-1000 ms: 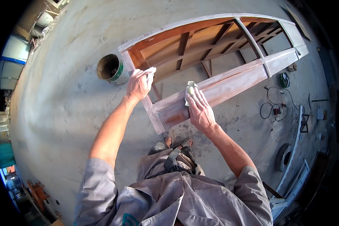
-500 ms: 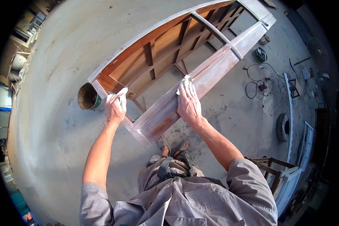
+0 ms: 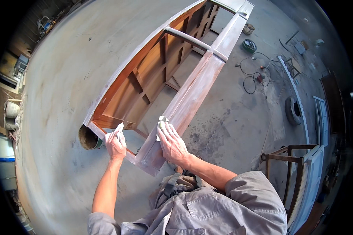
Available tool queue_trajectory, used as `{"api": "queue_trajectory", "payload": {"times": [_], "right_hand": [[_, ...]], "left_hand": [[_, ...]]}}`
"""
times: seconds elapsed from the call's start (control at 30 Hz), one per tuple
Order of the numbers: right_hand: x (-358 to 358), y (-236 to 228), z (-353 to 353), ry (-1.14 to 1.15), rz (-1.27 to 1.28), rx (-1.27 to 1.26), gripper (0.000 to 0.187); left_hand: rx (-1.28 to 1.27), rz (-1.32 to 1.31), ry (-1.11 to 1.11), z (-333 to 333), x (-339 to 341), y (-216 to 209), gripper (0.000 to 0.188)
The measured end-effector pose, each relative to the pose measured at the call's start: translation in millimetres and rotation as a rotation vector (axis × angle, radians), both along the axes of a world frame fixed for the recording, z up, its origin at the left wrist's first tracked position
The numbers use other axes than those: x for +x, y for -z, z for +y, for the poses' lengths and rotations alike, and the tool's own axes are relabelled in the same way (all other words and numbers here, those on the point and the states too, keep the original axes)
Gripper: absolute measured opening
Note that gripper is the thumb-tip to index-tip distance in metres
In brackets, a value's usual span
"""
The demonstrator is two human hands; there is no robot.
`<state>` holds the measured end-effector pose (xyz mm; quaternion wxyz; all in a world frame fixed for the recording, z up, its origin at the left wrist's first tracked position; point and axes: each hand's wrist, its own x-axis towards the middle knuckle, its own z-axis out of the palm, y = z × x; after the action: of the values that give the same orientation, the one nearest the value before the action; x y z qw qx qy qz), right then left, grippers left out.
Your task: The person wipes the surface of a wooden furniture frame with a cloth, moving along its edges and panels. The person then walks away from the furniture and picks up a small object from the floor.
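A long wooden frame (image 3: 127, 64) stretches from near my hands to the far right, with brown panelling inside. Its right side is a wide board (image 3: 198, 80) patched with whitish coating and reddish bare wood. My right hand (image 3: 173, 148) lies with extended fingers near the board's close end, pressing a folded pale piece of sandpaper (image 3: 161, 120) onto it. At the frame's near end rail, my left hand (image 3: 115, 148) is closed round a crumpled white cloth or sheet (image 3: 121, 127); which one I cannot tell.
A bucket (image 3: 88, 138) lies tipped beside the near left corner. On the floor to the right are a green tub (image 3: 248, 46), coiled cables (image 3: 249, 84) and a tyre (image 3: 293, 110). A brown wooden frame (image 3: 286, 158) stands close on my right.
My right hand has slid the sandpaper along the board toward its near end. The left hand keeps its grip at the end rail. The view has shifted.
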<state>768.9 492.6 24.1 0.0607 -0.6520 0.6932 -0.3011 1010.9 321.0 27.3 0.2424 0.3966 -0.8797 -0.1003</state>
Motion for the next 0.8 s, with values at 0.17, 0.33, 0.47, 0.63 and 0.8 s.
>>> {"api": "queue_trajectory", "payload": {"times": [0.17,0.33,0.47,0.63,0.8], "right_hand": [[-159.2,2.1,-62.3,0.332,0.070,-0.071,0.055],[-59.1,5.0,-22.1,0.108,0.028,-0.049,0.055],[-134.3,4.7,-47.4,0.155,0.052,-0.068,0.052],[-241.1,-0.6,-97.7,0.336,0.066,-0.087,0.049],[-209.5,4.1,-61.6,-0.040,0.065,-0.038,0.051]], "left_hand": [[0.029,-0.029,0.015,2.4,-11.5,-5.5,0.032],[0.042,-0.029,-0.014,3.4,-3.2,-6.3,0.033],[0.022,-0.026,-0.001,2.9,-5.8,-9.7,0.033],[0.104,-0.154,-0.079,4.2,-12.3,-9.8,0.033],[0.104,-0.195,-0.138,10.4,-9.8,-8.4,0.033]]}}
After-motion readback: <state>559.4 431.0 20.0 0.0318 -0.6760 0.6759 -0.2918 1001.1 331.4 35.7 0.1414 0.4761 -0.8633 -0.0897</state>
